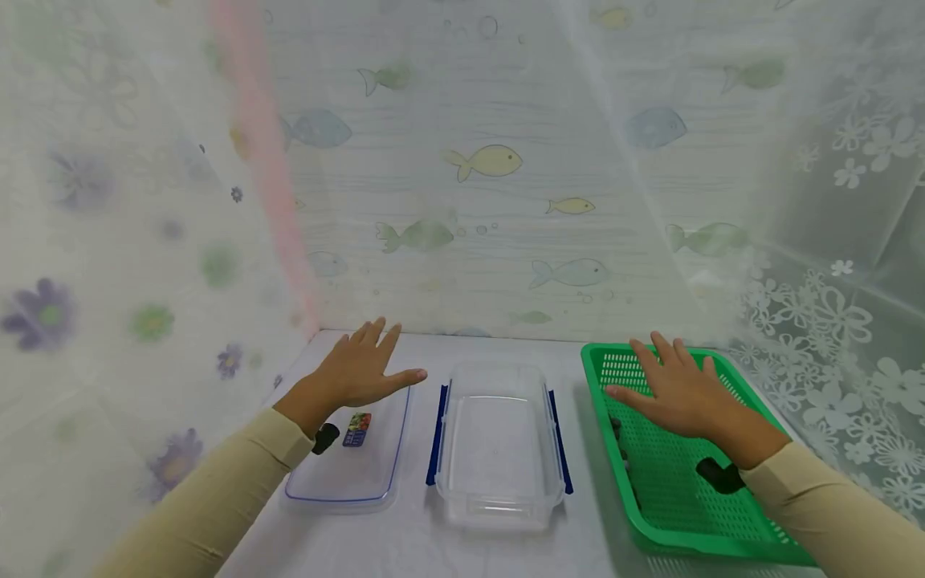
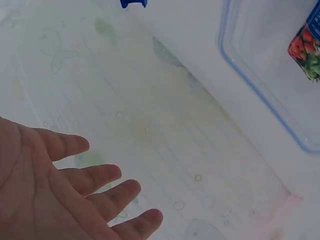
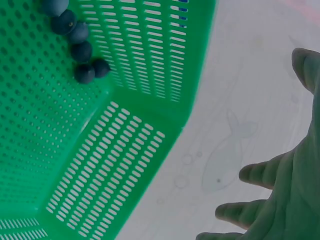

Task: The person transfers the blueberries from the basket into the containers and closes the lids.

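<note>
My left hand [image 1: 357,371] hovers with spread fingers above a clear plastic lid [image 1: 318,499] that has a blue seal and a fruit-printed label [image 1: 357,430]. Nothing is in its palm, as the left wrist view also shows. Over the green basket [image 1: 639,526] my right hand [image 1: 682,393] is held out, fingers apart, holding nothing. Several dark blue, round berries, looking like blueberries [image 3: 81,51], lie along one side of the basket floor. Between the hands stands a clear plastic container [image 1: 499,449] with blue side clips [image 1: 438,433].
A white table [image 1: 520,554] carries the lid, container and basket in a row. Behind it hangs a curtain [image 1: 491,209] printed with fish. Flower-patterned sheets close off the left [image 1: 108,321] and right [image 1: 831,345] sides.
</note>
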The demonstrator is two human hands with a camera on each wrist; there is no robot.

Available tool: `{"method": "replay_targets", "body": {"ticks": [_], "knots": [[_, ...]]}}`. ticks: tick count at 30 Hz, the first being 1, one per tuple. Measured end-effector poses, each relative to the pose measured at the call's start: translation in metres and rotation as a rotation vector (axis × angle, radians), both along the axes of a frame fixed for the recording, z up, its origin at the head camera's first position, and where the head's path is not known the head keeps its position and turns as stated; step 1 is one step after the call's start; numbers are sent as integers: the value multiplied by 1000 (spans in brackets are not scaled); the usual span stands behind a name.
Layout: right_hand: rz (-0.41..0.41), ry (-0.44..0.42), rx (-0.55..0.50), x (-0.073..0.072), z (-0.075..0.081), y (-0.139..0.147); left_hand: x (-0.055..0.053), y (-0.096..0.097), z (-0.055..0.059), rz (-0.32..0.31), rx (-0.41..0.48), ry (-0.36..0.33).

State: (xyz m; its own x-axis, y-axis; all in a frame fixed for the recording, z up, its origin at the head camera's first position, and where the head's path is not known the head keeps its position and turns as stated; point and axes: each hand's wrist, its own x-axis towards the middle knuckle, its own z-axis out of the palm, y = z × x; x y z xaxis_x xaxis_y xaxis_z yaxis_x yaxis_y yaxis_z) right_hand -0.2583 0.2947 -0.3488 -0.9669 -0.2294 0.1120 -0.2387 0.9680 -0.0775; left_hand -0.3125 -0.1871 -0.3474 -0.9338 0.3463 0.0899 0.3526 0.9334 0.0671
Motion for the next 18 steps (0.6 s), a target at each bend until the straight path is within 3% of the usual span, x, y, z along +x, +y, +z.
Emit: {"method": "replay_targets", "body": {"ticks": [9, 18], "knots": [[19, -15, -61, -7, -9, 6, 6, 12, -16, -9, 287, -90], [32, -65, -139, -12, -13, 11, 6, 22, -43, -12, 526, -147]]}}
